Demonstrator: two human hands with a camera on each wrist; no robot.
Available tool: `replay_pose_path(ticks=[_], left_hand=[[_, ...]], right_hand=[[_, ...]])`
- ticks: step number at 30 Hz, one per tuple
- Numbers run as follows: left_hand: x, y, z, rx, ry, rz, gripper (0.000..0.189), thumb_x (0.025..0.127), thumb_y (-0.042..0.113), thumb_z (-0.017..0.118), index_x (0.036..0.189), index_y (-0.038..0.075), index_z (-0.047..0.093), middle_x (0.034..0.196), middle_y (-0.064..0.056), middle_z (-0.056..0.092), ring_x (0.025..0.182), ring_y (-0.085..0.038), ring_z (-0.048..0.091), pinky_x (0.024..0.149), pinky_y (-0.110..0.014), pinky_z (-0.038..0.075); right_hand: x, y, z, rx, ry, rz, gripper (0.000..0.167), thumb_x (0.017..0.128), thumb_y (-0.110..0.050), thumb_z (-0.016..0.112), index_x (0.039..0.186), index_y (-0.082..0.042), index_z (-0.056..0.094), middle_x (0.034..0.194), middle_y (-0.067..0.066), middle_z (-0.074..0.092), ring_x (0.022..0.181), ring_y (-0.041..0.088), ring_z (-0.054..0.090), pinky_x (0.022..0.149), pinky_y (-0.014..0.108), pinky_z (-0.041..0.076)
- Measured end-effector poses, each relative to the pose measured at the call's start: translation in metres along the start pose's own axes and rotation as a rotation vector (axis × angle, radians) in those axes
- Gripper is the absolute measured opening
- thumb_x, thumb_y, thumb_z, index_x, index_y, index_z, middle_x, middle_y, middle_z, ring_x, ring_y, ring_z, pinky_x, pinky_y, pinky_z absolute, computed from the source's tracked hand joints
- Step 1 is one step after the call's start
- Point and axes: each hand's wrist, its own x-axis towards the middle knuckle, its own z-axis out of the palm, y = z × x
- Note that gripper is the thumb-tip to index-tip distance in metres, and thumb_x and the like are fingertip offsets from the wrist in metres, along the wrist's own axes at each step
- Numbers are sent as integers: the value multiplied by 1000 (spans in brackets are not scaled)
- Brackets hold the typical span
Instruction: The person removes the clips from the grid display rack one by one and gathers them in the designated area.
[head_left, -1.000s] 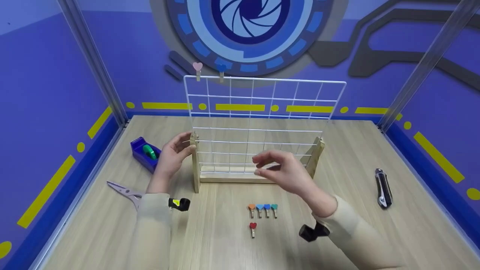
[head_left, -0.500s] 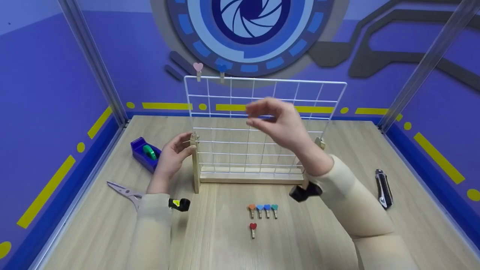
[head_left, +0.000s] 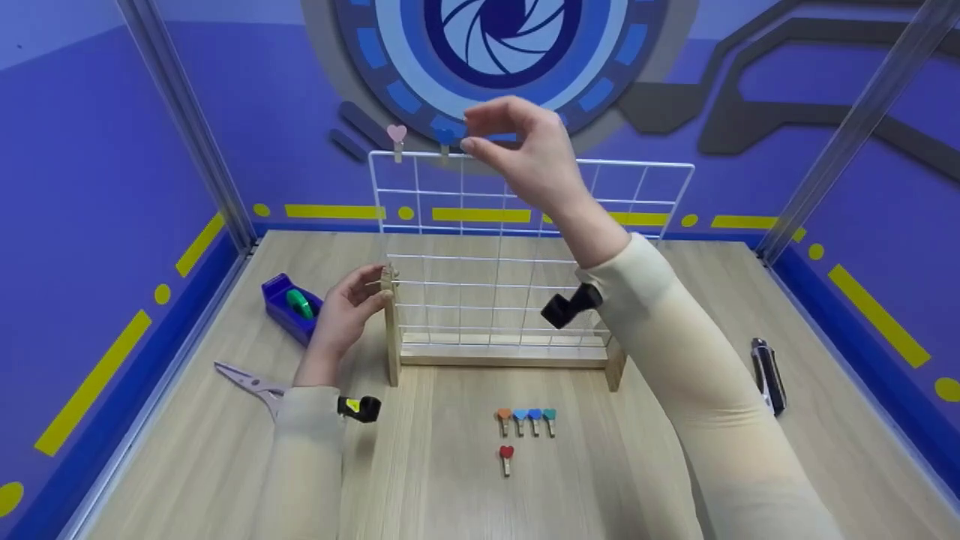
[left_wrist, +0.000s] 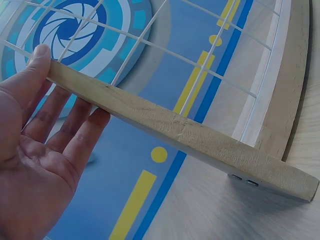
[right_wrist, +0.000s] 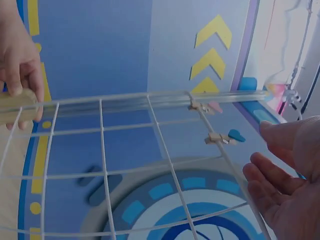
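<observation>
My left hand (head_left: 345, 319) grips the top of the left wooden post (left_wrist: 150, 115) of a white wire grid rack (head_left: 495, 259), thumb on one side and fingers on the other. My right hand (head_left: 529, 154) is raised at the grid's top edge, thumb and fingers parted with nothing between them. Just beside its fingertips, a clothespin with a blue heart (right_wrist: 235, 135) is clipped on the top wire. Another clothespin with a pink heart (head_left: 397, 142) sits on that wire nearer the left corner.
On the wooden table lie several heart clothespins (head_left: 520, 421) in a row, with a red-heart clothespin (head_left: 506, 459) in front. To the left are a tape dispenser (head_left: 291, 307) and scissors (head_left: 255, 386). A utility knife (head_left: 769, 375) lies right, partly behind the sleeve.
My right hand has risen from in front of the grid's lower part to its top edge, moving slightly left to the blue-heart clothespin. The left hand has stayed on the post.
</observation>
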Motion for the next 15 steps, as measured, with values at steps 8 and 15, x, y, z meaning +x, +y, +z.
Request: replay_pose_path(ticks=[8,15], left_hand=[[1,1,1,3,-4,-1,48,100,11,67,146,5,54,145,-16,59,129,-23,60,97,-18,55],[0,1,0,23,-1,-5,48,100,12,67,146,7,55,143,-16,60,127,-21,60,97,-17,55]], right_hand=[[22,-6,6,-164,-129,120,30,98,-25,71,125,-12,72,124,3,75,111,12,70,98,23,56],[27,-9,14,-190,-147,227,25,98,-27,72,118,-13,77,114,4,78,99,11,72,91,23,58]])
